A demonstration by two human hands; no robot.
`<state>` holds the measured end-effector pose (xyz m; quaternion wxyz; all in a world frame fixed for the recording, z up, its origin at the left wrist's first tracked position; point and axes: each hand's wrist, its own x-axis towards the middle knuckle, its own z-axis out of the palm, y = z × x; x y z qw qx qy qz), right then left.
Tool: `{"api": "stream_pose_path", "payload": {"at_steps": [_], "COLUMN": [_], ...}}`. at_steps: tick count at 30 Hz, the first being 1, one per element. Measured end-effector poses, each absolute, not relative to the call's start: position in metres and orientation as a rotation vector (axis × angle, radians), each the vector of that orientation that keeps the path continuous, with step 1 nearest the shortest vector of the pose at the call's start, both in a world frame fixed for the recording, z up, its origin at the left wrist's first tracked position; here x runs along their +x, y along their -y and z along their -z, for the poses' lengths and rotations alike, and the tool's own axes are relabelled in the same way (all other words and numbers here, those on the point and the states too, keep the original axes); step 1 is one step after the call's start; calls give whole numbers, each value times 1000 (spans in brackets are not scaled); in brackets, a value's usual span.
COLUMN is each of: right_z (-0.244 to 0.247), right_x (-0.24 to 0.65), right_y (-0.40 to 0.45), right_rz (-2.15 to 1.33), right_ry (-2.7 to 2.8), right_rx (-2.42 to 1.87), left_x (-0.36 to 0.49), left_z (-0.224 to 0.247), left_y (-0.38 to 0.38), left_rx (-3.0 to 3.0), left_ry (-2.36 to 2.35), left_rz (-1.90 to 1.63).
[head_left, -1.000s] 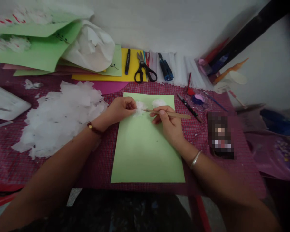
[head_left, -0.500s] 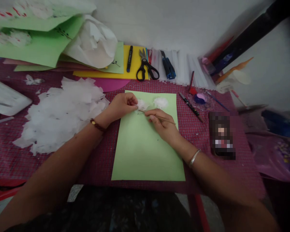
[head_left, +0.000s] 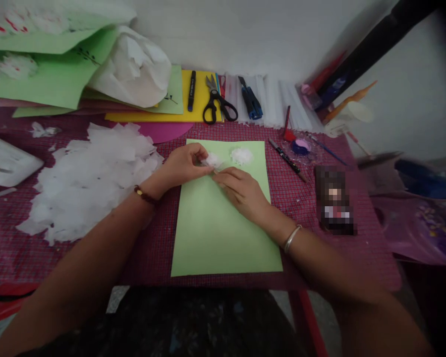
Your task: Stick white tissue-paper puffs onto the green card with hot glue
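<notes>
A light green sheet (head_left: 226, 228) lies on the checked cloth in front of me. Near its top right is a fluffy white paper tuft (head_left: 241, 156). A second white tuft (head_left: 212, 159) sits at the top left of the sheet, between my hands. My left hand (head_left: 188, 164) pinches thin white paper at this tuft's left side. My right hand (head_left: 243, 191) has its fingers bent together at the tuft's lower right edge; what they hold is mostly hidden beneath them.
White paper squares (head_left: 92, 183) are heaped at left. Behind the sheet lie scissors (head_left: 217, 101), a black marker (head_left: 192, 91) and a cutter (head_left: 250, 99). A pen (head_left: 288, 159) and a phone (head_left: 334, 201) lie at right.
My right hand has turned over toward the left tuft, and the thin stick it held no longer shows. The whole view has shifted slightly.
</notes>
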<state>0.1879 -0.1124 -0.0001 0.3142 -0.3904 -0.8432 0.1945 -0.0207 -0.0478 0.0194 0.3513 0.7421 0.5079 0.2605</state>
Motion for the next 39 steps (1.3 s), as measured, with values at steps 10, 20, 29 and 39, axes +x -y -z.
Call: {"api": "stream_pose_path", "payload": {"at_steps": [10, 20, 29, 39], "right_z": [-1, -1, 5, 6], "right_x": [190, 197, 201, 200], "right_y": [115, 123, 113, 113], "right_rz": [-597, -952, -1162, -1126], "right_ry": [2135, 1609, 1363, 1375], "right_rx": [-992, -1042, -999, -1039], "left_x": [-17, -13, -93, -128], "left_z": [-6, -9, -107, -51], "left_y": [45, 43, 82, 191], "left_rx": [2047, 1827, 1799, 2418], "left_ry": [-1400, -1361, -1428, -1636], "left_rz": [-691, -778, -886, -113]}}
